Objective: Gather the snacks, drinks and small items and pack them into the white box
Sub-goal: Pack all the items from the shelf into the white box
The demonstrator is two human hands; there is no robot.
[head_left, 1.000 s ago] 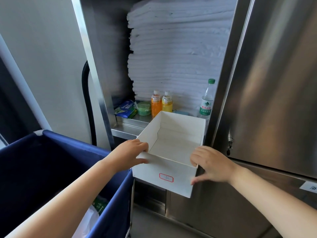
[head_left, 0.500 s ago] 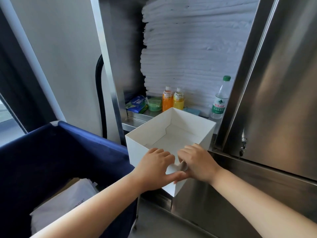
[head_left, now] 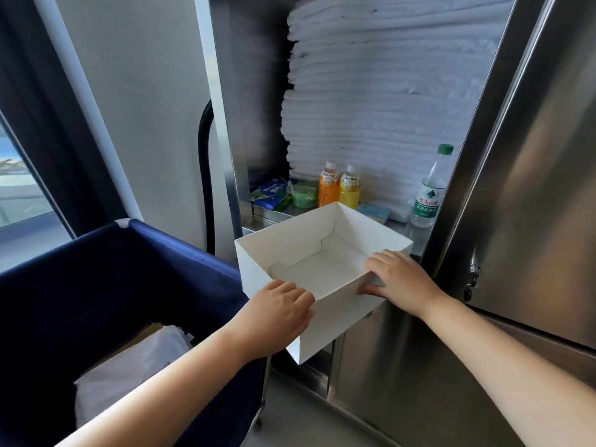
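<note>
I hold an empty white box [head_left: 277, 253] in the air in front of a steel shelf [head_left: 274, 216]. My left hand [head_left: 277, 314] grips its near corner, and my right hand [head_left: 400, 282] grips its right wall, fingers curled over the rim. On the shelf behind the box stand an orange drink bottle [head_left: 328, 183], a yellow drink bottle [head_left: 350, 186] and a green-capped water bottle [head_left: 430, 188]. A blue-green snack pack [head_left: 271, 193], a green cup [head_left: 303, 195] and a small pale-blue pack [head_left: 374, 211] lie there too.
A tall stack of folded white towels [head_left: 380, 101] fills the cabinet behind the drinks. The steel cabinet door [head_left: 532, 188] stands open at right. A dark-blue fabric cart [head_left: 96, 285] with white bags [head_left: 135, 362] inside sits at left, under the box's corner.
The box has turned so one corner points toward me. My hands came together at its near corner, then my right hand shifted to the right wall. The view moved left.
</note>
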